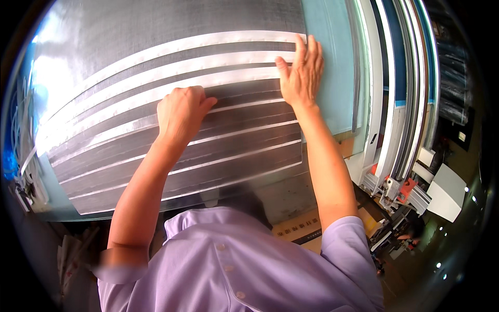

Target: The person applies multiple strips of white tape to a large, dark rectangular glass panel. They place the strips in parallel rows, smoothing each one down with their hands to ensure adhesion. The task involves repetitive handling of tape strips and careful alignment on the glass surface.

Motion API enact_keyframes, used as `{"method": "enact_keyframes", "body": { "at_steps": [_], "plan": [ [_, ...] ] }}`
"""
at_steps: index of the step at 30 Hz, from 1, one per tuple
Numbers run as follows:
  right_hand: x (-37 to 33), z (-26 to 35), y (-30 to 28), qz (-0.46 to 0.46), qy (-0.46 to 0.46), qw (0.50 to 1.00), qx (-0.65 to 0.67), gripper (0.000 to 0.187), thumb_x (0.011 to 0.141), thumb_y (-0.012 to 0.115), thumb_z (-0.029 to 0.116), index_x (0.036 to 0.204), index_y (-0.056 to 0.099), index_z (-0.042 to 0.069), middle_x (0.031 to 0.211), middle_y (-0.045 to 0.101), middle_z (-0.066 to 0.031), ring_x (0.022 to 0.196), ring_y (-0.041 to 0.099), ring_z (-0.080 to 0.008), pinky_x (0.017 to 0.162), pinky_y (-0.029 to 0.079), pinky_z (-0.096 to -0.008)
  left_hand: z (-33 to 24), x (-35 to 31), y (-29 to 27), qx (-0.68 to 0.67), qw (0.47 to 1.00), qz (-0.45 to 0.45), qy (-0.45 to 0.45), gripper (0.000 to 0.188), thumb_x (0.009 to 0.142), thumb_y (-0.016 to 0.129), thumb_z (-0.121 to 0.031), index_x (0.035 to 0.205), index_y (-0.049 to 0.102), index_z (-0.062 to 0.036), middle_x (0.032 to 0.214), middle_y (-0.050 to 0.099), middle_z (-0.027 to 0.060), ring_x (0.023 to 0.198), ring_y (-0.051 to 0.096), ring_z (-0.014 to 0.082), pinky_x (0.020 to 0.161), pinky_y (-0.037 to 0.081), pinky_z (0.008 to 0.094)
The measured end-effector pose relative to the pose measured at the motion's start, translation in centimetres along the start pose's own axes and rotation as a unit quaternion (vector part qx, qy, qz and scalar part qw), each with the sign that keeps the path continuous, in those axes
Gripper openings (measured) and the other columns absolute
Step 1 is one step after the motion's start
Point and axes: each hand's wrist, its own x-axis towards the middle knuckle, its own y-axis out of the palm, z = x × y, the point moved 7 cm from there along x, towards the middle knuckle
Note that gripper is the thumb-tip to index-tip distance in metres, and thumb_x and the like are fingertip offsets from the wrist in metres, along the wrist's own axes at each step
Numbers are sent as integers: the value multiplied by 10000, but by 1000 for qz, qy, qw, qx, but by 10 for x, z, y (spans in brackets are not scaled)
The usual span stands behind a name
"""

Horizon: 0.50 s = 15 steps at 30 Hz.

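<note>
Here we have a white-striped dark grey sheet (249, 117) lying across the teal bench (335, 93), our right hand (305, 78) with fingers spread over its right edge, and our left hand (179, 112) curled over it, nearer us, though whether that one pinches anything we cannot tell.

A blue-green tabletop (332, 67) bears a white-striped grey sheet (239, 92).

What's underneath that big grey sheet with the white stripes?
A smooth, pale blue-green surface shows past the right edge of the grey sheet, so the sheet seems to lie on it. What's directly beneath is covered, so I can't see that.
</note>
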Motion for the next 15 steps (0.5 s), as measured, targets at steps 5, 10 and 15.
{"method": "enact_keyframes", "body": {
  "at_steps": [5, 10, 15],
  "plan": [
    [-2, 0, -5, -23, 14, 999, -17, 697, 957, 554, 516, 1483, 373, 96, 1508, 350, -236, 1410, 293, -447, 1144, 215, -583, 0, 0, 0, 7, 1000, -12, 11, 331, 864, 729, -340, 699, 655, -64, 673, 655, 149, 659, 649, 373, 581, 509, 451],
    [-6, 6, -38, -199, 176, 954, 136, 539, 965, 593, 227, 1433, 405, 36, 1489, 399, -196, 1403, 336, -375, 1142, 226, -519, -1, -1, 0, 22, 997, -60, 38, 331, 872, 719, -349, 711, 673, -63, 611, 639, 104, 597, 629, 319, 550, 482, 410],
    [-2, 136, 17, 10, 37, 999, 26, 608, 949, 610, 351, 1457, 424, 73, 1565, 250, -265, 1442, 255, -466, 1162, 211, -595, -4, -3, 2, 34, 997, -35, 64, 309, 876, 709, -346, 719, 631, -92, 658, 661, 117, 640, 657, 333, 558, 502, 443]
  ]
}}
